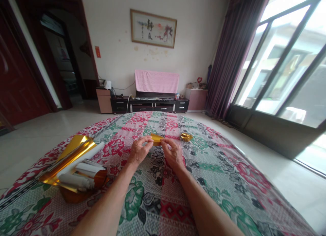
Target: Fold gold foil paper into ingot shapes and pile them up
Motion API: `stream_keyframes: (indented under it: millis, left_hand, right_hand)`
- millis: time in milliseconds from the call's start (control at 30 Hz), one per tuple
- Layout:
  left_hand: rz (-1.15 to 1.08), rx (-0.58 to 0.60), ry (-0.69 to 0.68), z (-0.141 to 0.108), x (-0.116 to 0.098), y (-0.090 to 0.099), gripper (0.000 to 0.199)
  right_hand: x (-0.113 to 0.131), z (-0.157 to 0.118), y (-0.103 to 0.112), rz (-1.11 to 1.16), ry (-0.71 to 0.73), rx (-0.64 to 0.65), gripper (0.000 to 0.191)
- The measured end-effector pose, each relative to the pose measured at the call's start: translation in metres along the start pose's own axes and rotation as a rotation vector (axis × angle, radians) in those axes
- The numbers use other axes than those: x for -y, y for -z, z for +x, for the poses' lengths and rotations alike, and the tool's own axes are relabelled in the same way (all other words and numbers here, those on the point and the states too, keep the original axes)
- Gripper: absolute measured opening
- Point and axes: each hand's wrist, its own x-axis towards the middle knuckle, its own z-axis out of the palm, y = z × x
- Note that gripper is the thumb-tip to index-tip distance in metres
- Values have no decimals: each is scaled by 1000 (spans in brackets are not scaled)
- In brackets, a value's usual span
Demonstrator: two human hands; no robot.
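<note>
A small piece of gold foil paper (156,140) is stretched between my two hands, just above the middle of the table. My left hand (140,148) pinches its left end between thumb and fingers. At the right end, my right hand (173,152) grips it the same way. To the right of my hands, a folded shiny gold foil piece (186,137) rests on the tablecloth. On the left lies a pile of gold foil sheets (80,148), with white-backed rolled or folded pieces (88,169) among them.
A floral tablecloth (152,188) in red, green and black covers the round table. Beyond it stands a low black cabinet (152,106) with a pink cloth (157,81) draped over something on top. A purple curtain (224,62) and large windows are at the right.
</note>
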Motion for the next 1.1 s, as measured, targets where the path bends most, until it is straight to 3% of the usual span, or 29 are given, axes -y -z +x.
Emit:
stream_keyframes:
  millis: [100,200,333,433,533,933,1100]
  left_hand:
    - [-81,28,67,0,-6,0,15]
    - [-198,46,158,0,-12,0,19]
    - [-396,73,302,-1,-16,-1,25]
    - [-448,71,355,-1,-15,-2,29]
    - [-454,70,357,-1,-11,-2,30]
    - [-429,120,386,-2,-2,-4,34]
    - [-459,142,389,-2,-5,-3,36]
  right_hand:
    - [6,0,-2,30,-62,1,24]
    - [10,2,-3,202,-182,8,27]
    - [7,1,-2,542,-442,128,35]
    - [3,-1,0,671,-517,271,41]
    - [2,-4,1,667,-511,330,43]
    - [1,-3,1,391,-338,170,31]
    - [2,-4,0,383,-331,161,31]
